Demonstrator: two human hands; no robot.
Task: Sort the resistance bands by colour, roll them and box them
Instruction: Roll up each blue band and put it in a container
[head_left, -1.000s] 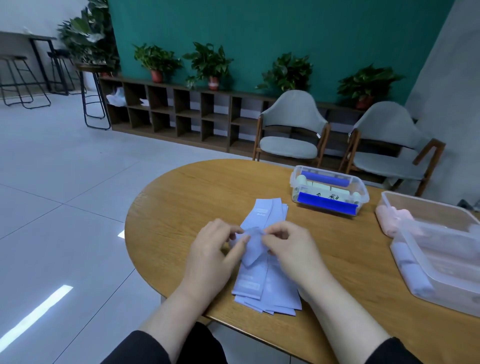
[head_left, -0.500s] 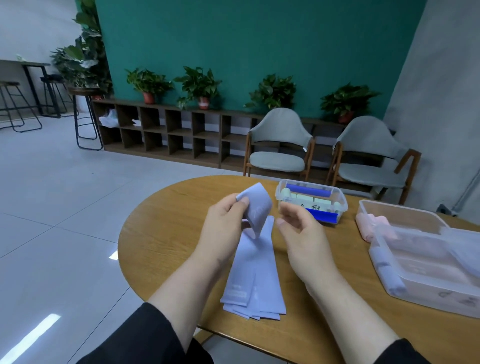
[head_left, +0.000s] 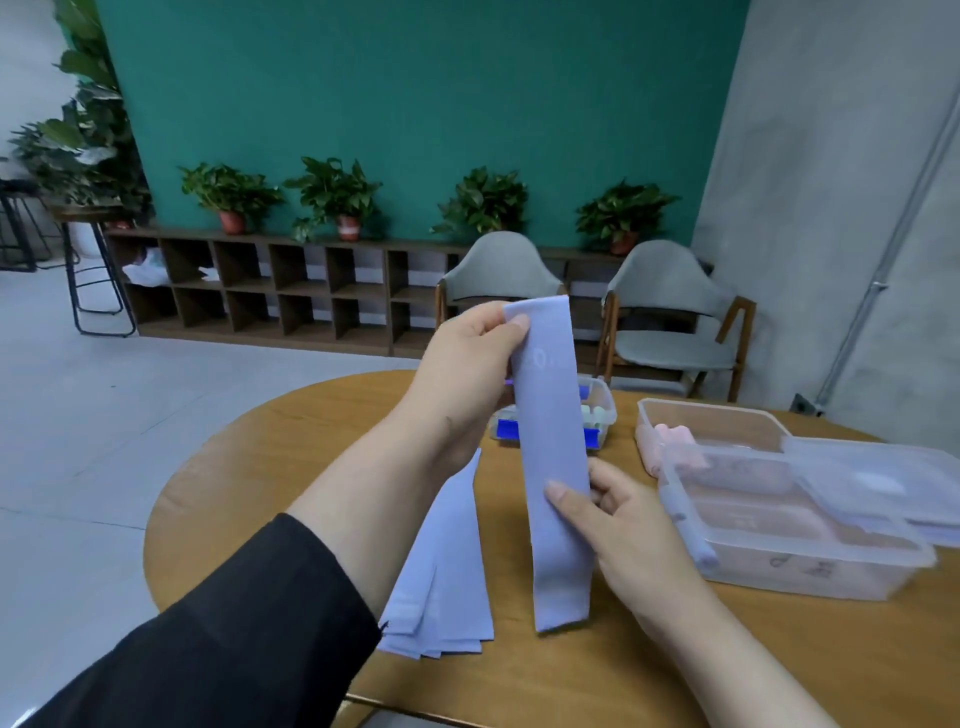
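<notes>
head view: lavender band (head_left: 550, 457) upright, lengthwise

A single wide-angle camera sits on the person's head, looking forward and slightly down across the round wooden tabletop (head_left: 260, 467). It is close to the hands: the left hand (head_left: 462, 364) rises at frame centre, the right hand (head_left: 623, 525) lies toward 5 o'clock, and both forearms enter from the bottom edge. Beyond the tabletop's far rim, at 12 o'clock, the view faces the teal wall (head_left: 415, 93). Straight lines bend near the edges. No second view is given.
</notes>
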